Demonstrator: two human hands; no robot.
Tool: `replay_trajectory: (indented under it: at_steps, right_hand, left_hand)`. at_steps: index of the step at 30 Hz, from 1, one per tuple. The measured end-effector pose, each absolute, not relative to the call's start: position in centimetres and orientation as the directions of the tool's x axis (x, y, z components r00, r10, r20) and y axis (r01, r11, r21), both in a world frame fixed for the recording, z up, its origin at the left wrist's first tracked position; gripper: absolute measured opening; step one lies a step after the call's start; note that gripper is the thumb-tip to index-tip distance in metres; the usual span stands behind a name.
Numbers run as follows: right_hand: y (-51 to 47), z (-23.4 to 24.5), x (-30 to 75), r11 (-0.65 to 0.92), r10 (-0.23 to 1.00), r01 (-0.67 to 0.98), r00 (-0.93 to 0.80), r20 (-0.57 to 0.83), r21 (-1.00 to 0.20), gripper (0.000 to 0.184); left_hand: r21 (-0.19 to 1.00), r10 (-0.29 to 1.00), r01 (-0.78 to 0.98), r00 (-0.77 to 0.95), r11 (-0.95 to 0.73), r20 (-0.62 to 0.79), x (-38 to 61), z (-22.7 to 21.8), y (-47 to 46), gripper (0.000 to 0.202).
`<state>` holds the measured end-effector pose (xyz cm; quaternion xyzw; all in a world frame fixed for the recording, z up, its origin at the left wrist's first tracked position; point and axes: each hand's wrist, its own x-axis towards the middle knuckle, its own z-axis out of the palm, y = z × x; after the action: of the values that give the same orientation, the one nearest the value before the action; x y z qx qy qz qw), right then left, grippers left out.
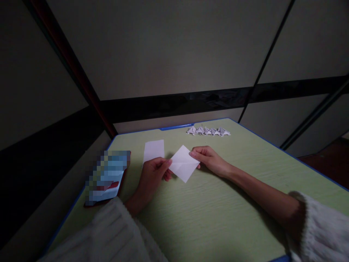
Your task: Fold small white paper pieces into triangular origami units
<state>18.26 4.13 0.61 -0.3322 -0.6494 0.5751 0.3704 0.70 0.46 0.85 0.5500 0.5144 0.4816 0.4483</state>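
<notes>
A small square of white paper (183,165) is held up over the table, turned so that one corner points away from me. A faint crease runs across it from side to side. My left hand (156,174) pinches its left corner between thumb and fingers. On the opposite corner, my right hand (208,159) has its thumb on top and its fingers underneath. Just beyond my left hand lies a white paper sheet (154,149), its near part hidden by that hand.
Several folded white paper pieces (208,131) stand in a row near the table's far edge. A tablet-like screen (109,182), partly pixelated, lies at the left. The pale green table (174,218) has a blue rim; cabinet panels (169,47) rise close behind it.
</notes>
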Motion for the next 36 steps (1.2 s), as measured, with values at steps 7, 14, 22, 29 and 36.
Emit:
replay_trajectory:
  at_steps: [7,14,22,29,36]
  right_hand:
    - [4.09,0.52,18.11,0.130,0.867,-0.044,-0.480,0.135,-0.991,0.032]
    - [4.07,0.68,18.15,0.047,0.833,-0.021,-0.551,0.051,-0.999,0.031]
    - [4.24,0.28,18.18,0.107,0.835,0.070,-0.547,0.051,-0.992,0.034]
    - [3.94,0.56,18.15,0.145,0.814,0.111,-0.578,0.055,-0.983,0.035]
    - [3.85,0.43,18.07,0.102,0.828,-0.052,-0.550,0.113,-0.993,0.035]
  left_hand:
    - [0.987,0.994,0.131,-0.032,-0.096,0.101,0.82,1.24,0.21,0.023]
    - [0.983,0.991,0.154,-0.065,-0.104,0.115,0.67,1.54,0.19,0.027]
    - [0.993,0.999,-0.113,-0.031,-0.018,0.015,0.52,0.82,0.51,0.042]
    - [0.997,0.999,0.064,0.033,-0.044,0.042,0.71,0.94,0.35,0.026]
    - [0.997,0.999,0.056,0.011,-0.044,0.044,0.59,0.95,0.43,0.028]
